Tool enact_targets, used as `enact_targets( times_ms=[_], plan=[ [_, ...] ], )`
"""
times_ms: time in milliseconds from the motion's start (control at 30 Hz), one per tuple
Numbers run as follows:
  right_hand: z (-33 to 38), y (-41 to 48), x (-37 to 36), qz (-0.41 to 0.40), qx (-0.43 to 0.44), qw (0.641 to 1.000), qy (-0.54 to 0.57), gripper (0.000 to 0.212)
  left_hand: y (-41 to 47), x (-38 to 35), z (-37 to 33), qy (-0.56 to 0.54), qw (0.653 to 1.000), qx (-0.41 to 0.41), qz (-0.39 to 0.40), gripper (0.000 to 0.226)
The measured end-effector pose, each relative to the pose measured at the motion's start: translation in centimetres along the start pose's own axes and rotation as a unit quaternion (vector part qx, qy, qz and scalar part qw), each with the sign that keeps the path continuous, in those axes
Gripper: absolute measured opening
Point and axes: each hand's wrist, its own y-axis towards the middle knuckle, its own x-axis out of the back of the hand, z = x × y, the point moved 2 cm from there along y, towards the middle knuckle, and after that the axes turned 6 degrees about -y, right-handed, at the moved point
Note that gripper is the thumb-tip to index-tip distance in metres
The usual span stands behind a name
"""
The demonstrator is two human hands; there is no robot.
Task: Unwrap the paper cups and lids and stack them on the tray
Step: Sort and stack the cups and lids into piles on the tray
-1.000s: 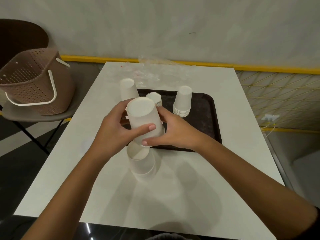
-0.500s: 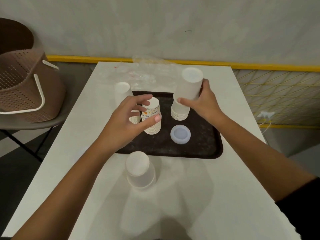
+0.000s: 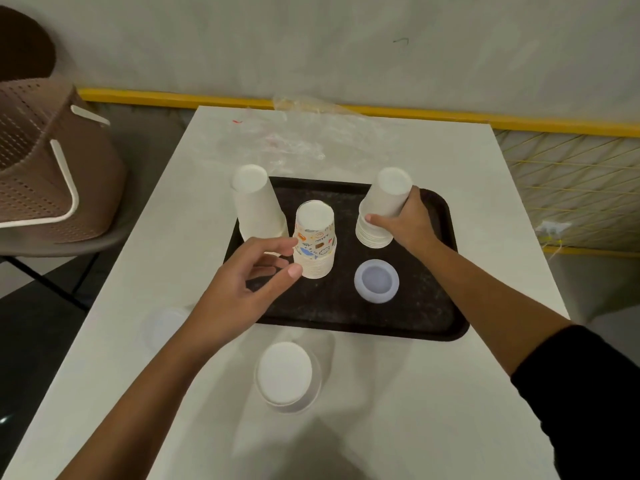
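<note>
A dark tray (image 3: 408,317) lies on the white table. My right hand (image 3: 405,220) grips a stack of upside-down white cups (image 3: 382,209) at the tray's right back. My left hand (image 3: 242,282) hovers open, fingers apart, just left of a printed cup stack (image 3: 315,244) in the tray's middle. A taller white cup stack (image 3: 258,206) stands at the tray's left edge. A translucent lid (image 3: 376,280) rests on the tray. Another upside-down cup stack in clear wrap (image 3: 285,374) stands on the table in front of the tray.
Crumpled clear plastic wrap (image 3: 304,133) lies at the table's far end. A flat lid (image 3: 164,327) sits on the table by my left forearm. A brown perforated basket (image 3: 45,161) rests on a chair to the left.
My right hand carried white cups from in front of me onto the right stack and pushed them down. My left hand let go and moved beside the printed stack.
</note>
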Motion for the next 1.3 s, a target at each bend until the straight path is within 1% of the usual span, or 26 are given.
enact_targets(
  times_ms=[67, 167, 267, 367, 433, 500, 567, 633, 700, 733, 833, 900, 967, 1033, 1133, 1200, 1300],
  plan=[
    [-0.6, 0.1, -0.5, 0.008, -0.007, 1.000, -0.005, 0.083, -0.1, 0.2, 0.5, -0.005, 1.000, 0.010, 0.000, 0.030],
    [-1.1, 0.3, -0.7, 0.017, -0.006, 1.000, -0.017, 0.084, -0.4, 0.4, 0.9, -0.007, 1.000, 0.013, -0.005, 0.037],
    [-1.1, 0.1, -0.4, 0.017, -0.011, 1.000, 0.002, 0.086, -1.0, 0.6, 1.0, -0.013, 1.000, 0.017, -0.011, 0.033],
    [-0.9, -0.7, 0.3, 0.001, -0.013, 1.000, 0.014, 0.086, -2.0, 0.6, 0.8, -0.016, 1.000, 0.002, -0.012, 0.041],
    [-0.4, -2.0, 0.8, -0.010, -0.005, 1.000, 0.009, 0.084, -2.9, 0.8, 0.8, -0.020, 1.000, 0.002, -0.019, 0.046],
    [0.4, -3.8, 1.3, -0.009, 0.025, 1.000, -0.016, 0.078, -3.8, 1.0, 0.7, -0.027, 0.999, 0.008, -0.028, 0.049],
    [1.1, -6.0, 1.5, 0.022, 0.062, 0.996, -0.057, 0.070, -4.7, 1.2, 0.7, -0.038, 0.999, 0.014, -0.034, 0.046],
    [1.7, -8.3, 1.4, 0.074, 0.081, 0.991, -0.080, 0.068, -5.7, 1.3, 0.7, -0.036, 0.998, 0.027, -0.036, 0.038],
    [2.5, -10.6, 1.2, 0.127, 0.093, 0.984, -0.080, 0.066, -6.5, 1.4, 0.7, -0.022, 0.999, 0.037, -0.028, 0.040],
    [2.8, -11.7, 1.1, 0.154, 0.100, 0.980, -0.081, 0.065, -7.0, 1.4, 0.7, -0.013, 0.999, 0.041, -0.017, 0.047],
    [3.3, -14.6, 0.5, 0.220, 0.132, 0.961, -0.107, 0.064, -8.2, 1.1, 1.3, 0.006, 0.998, 0.050, 0.024, 0.082],
    [3.2, -15.9, 0.1, 0.259, 0.138, 0.949, -0.114, 0.062, -8.9, 0.7, 2.0, 0.020, 0.997, 0.064, 0.041, 0.091],
    [2.8, -16.7, -0.3, 0.282, 0.136, 0.943, -0.113, 0.061, -9.3, 0.1, 2.6, 0.030, 0.995, 0.084, 0.049, 0.094],
    [2.4, -17.2, -0.5, 0.288, 0.130, 0.942, -0.110, 0.061, -9.6, -0.7, 3.1, 0.038, 0.994, 0.095, 0.050, 0.092],
    [2.2, -17.7, -0.4, 0.289, 0.126, 0.944, -0.101, 0.061, -9.6, -1.8, 3.4, 0.044, 0.995, 0.082, 0.041, 0.077],
    [2.2, -18.0, -0.2, 0.292, 0.127, 0.943, -0.096, 0.062, -9.4, -2.1, 3.4, 0.057, 0.996, 0.070, 0.019, 0.069],
    [2.4, -18.5, 0.1, 0.310, 0.127, 0.938, -0.088, 0.068, -9.1, -2.0, 2.8, 0.067, 0.996, 0.052, -0.004, 0.068]
  ],
)
